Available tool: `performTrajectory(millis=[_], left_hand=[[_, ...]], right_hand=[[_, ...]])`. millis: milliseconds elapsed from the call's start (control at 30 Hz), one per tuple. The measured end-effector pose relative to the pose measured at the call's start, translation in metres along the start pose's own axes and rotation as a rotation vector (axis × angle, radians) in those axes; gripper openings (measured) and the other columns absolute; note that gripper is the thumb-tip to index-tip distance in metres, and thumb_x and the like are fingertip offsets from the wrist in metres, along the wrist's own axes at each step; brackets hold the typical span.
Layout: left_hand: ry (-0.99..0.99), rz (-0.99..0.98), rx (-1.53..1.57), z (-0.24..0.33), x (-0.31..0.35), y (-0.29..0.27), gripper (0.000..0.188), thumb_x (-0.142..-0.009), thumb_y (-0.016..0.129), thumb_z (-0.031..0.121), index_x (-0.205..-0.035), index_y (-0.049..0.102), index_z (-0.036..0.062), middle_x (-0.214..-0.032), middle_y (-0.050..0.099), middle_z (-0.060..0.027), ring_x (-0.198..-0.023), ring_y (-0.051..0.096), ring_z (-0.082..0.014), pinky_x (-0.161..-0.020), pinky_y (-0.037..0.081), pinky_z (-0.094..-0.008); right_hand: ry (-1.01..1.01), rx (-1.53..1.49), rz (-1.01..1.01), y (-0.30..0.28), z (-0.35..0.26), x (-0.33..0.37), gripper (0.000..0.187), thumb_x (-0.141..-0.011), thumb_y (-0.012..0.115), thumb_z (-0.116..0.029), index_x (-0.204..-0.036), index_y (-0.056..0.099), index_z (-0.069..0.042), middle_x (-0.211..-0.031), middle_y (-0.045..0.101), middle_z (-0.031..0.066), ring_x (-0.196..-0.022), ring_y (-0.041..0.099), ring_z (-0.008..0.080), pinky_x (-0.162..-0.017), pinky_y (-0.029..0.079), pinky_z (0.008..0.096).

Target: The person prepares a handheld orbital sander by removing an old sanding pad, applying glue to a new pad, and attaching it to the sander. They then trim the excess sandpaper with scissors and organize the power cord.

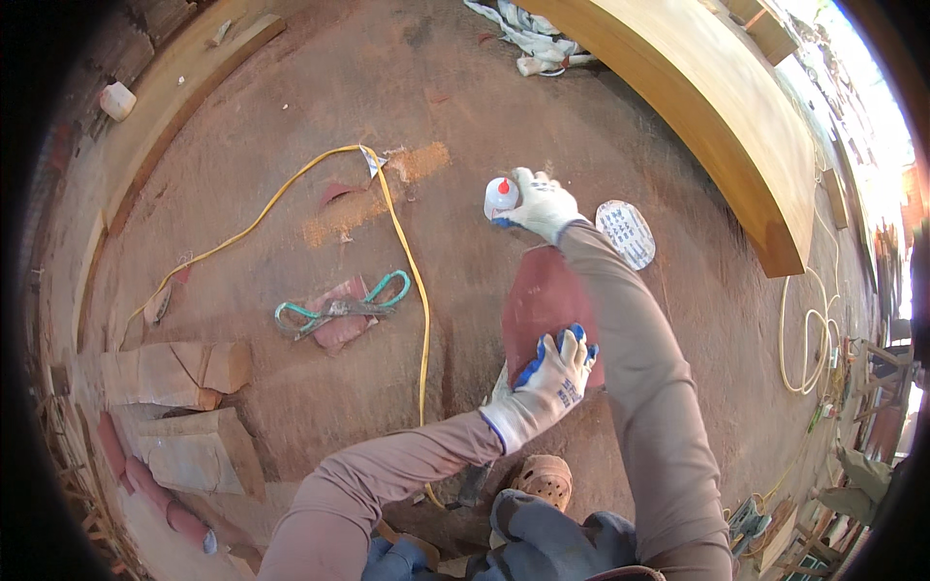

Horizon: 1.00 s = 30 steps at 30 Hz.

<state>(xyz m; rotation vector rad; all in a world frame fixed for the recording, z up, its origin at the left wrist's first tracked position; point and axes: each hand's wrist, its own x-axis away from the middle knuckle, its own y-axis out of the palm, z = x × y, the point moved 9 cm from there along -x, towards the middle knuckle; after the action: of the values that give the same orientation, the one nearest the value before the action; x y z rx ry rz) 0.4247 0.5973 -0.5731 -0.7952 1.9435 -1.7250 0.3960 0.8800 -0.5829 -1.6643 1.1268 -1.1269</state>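
Brown fabric sleeve (635,358) could snag flat dull-red sheet (541,295) by its right edge if splayed left hand (557,378) slips, right hand (544,205) gripping white plastic bottle (498,199).

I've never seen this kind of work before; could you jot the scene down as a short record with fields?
Left hand: gloved, fingers spread on a reddish sheet
Right hand: gloved, at a white bottle; whether it grips firmly is unclear
Bottle top: red cap
Right of right hand: pale rounded disc with print
Left of both hands: yellow cord
Upper right: large curved wooden piece
Surface: reddish-brown, dusty-looking floor
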Motion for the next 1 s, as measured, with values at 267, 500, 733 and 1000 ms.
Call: performTrajectory(millis=[267,500,733,1000], left_hand=[[0.091,-0.119,0.118,0.004,-0.011,-0.004,0.048,-0.095,0.055,0.028,-0.131,0.064,-0.0042,-0.121,0.068,-0.0257,-0.112,0.063,-0.0435,-0.078,0.054,-0.0569],[-0.17,-0.247,0.768,-0.085,-0.033,-0.057,0.048,-0.104,0.046,0.041,-0.117,0.065,-0.0013,-0.094,0.075,-0.019,-0.091,0.073,-0.0359,-0.083,0.055,-0.0527],[0.018,-0.094,0.759,-0.095,-0.007,-0.07,0.068,-0.086,0.072,0.03,-0.143,0.05,-0.0016,-0.117,0.068,-0.0235,-0.107,0.066,-0.0383,-0.092,0.055,-0.0456],[0.066,0.027,-0.03,-0.019,0.035,-0.009,0.062,-0.1,0.047,0.015,-0.16,0.033,0.0069,-0.162,0.036,-0.0228,-0.142,0.043,-0.0399,-0.117,0.04,-0.0451]], right_hand=[[0.096,-0.328,0.157,0.003,0.018,-0.032,0.064,-0.073,0.082,-0.048,-0.116,0.06,-0.005,-0.115,0.072,0.0226,-0.109,0.07,0.0354,-0.094,0.054,0.0414],[-0.19,-1.267,0.472,-0.122,0.074,0.101,0.048,-0.083,0.088,-0.015,-0.114,0.053,-0.003,-0.104,0.07,0.0116,-0.102,0.07,0.019,-0.085,0.059,0.0325],[0.138,-1.163,0.656,-0.111,0.167,0.29,0.05,-0.085,0.083,-0.004,-0.123,0.051,-0.003,-0.113,0.066,0.008,-0.102,0.069,0.0162,-0.09,0.059,0.0308],[0.464,-1.297,0.661,0.01,0.184,0.405,0.055,-0.083,0.083,-0.001,-0.127,0.051,-0.004,-0.117,0.063,0.0067,-0.108,0.067,0.0185,-0.094,0.058,0.0343]])
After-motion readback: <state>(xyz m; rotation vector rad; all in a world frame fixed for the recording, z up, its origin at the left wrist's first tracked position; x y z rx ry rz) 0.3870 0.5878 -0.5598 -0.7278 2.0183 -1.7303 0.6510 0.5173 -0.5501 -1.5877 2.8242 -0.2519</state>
